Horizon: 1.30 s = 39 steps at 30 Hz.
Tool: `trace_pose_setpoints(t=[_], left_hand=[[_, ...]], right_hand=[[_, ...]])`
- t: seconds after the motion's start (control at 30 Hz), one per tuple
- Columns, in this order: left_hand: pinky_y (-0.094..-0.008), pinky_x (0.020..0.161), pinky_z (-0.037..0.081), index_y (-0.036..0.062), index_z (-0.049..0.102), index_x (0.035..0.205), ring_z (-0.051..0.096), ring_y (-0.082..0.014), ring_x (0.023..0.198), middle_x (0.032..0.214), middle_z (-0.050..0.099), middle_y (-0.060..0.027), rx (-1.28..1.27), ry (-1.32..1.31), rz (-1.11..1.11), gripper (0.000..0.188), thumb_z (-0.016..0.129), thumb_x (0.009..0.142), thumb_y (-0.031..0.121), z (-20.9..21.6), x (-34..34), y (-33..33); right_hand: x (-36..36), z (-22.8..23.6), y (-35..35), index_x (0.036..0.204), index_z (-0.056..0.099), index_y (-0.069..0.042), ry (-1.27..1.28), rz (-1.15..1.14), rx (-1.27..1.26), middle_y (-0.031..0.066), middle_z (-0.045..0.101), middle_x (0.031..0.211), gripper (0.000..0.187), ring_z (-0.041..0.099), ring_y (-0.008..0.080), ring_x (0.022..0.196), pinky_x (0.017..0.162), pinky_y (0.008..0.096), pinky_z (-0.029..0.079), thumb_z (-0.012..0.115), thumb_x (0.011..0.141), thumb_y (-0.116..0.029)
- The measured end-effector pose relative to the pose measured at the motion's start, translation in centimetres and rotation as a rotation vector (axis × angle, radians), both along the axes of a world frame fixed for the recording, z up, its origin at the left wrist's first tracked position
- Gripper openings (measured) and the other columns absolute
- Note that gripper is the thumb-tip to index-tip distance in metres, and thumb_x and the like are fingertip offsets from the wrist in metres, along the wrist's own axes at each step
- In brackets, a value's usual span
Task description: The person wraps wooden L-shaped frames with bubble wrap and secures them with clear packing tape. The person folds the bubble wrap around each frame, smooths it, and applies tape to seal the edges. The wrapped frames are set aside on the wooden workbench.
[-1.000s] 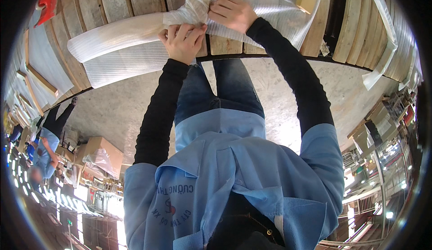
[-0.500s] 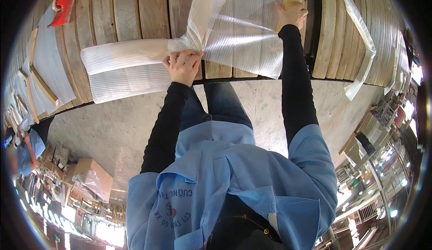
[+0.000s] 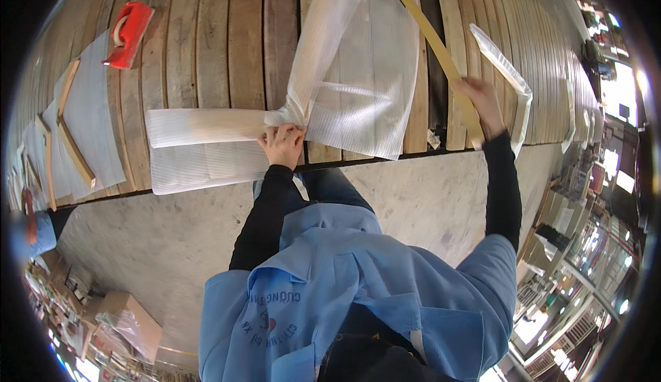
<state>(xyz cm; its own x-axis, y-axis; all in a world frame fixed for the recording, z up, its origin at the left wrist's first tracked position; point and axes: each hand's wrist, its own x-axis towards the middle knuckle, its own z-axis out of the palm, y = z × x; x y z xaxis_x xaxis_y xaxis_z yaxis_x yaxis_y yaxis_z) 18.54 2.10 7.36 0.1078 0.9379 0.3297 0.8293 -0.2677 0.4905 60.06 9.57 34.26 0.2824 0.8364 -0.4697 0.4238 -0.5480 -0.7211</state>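
A long piece wrapped in white ribbed foam sheet lies across a slatted wooden table. My left hand presses on the bunched foam where the wrap turns up into a loose white sheet. My right hand is out to the right, gripping the near end of a long thin pale wooden strip that slants up and left over the table. A narrow white foam-wrapped piece lies just right of that hand.
A red tape dispenser sits at the table's far left. Wooden strips on foam sheets lie at the left. A concrete floor is below the table edge, with cardboard boxes lower left and shelving at right.
My right hand left the foam sheet, swung right and took hold of the long wooden strip. My left hand stayed on the bunched foam wrap.
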Motion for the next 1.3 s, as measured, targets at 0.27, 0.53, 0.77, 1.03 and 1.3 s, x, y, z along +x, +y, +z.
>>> trace_pose_setpoints(t=[0.27,0.53,0.77,1.03,1.3], left_hand=[[-0.0494,0.088,0.038,0.0313,0.076,0.085,0.057,-0.0203,0.098,0.099,0.064,0.0140,-0.046,-0.029,0.011,0.004,0.077,0.083,0.028,-0.8,-0.8,-0.8],[-0.0583,0.103,0.035,0.0197,0.068,0.122,0.052,-0.0222,0.118,0.124,0.057,-0.0005,-0.233,0.127,-0.071,0.030,0.054,0.095,0.021,-1.6,-1.1,-4.5],[-0.0576,0.112,0.032,0.0189,0.057,0.139,0.051,-0.0210,0.128,0.134,0.054,-0.0035,-0.229,0.100,-0.087,0.045,0.062,0.094,0.022,-0.7,-0.9,-6.0],[-0.0562,0.115,0.032,0.0124,0.043,0.152,0.046,-0.0232,0.137,0.146,0.046,-0.0065,-0.414,0.229,-0.132,0.069,0.067,0.088,0.025,2.4,-0.4,-5.3],[-0.0577,0.111,0.034,0.0217,0.043,0.153,0.043,-0.0288,0.140,0.146,0.047,-0.0119,-0.763,-0.184,-0.440,0.079,0.076,0.082,0.030,10.6,-2.7,2.0]], right_hand=[[-12.6,10.2,-5.3,0.140,0.043,0.005,0.388,0.210,-0.431,0.0114,0.059,0.107,0.058,0.063,0.0148,0.076,0.060,0.0271,0.051,0.065,0.090,-0.016],[-22.2,12.2,1.6,0.155,0.040,0.000,0.354,0.580,-0.833,0.0040,0.060,0.079,0.067,0.059,0.0099,0.061,0.058,0.0250,0.051,0.060,0.091,-0.007],[-24.4,10.1,7.1,0.152,0.046,0.001,0.288,0.626,-0.932,0.0060,0.059,0.082,0.061,0.058,0.0122,0.055,0.048,0.0261,0.048,0.055,0.093,-0.017],[-24.8,8.4,16.3,0.138,0.053,0.010,0.168,0.596,-1.072,0.0141,0.065,0.089,0.066,0.060,0.0138,0.058,0.043,0.0235,0.049,0.064,0.090,-0.033],[-24.9,4.2,26.4,0.124,0.064,0.007,0.060,0.963,-1.195,0.0194,0.072,0.096,0.059,0.062,0.0174,0.053,0.039,0.0270,0.046,0.059,0.092,-0.042]])
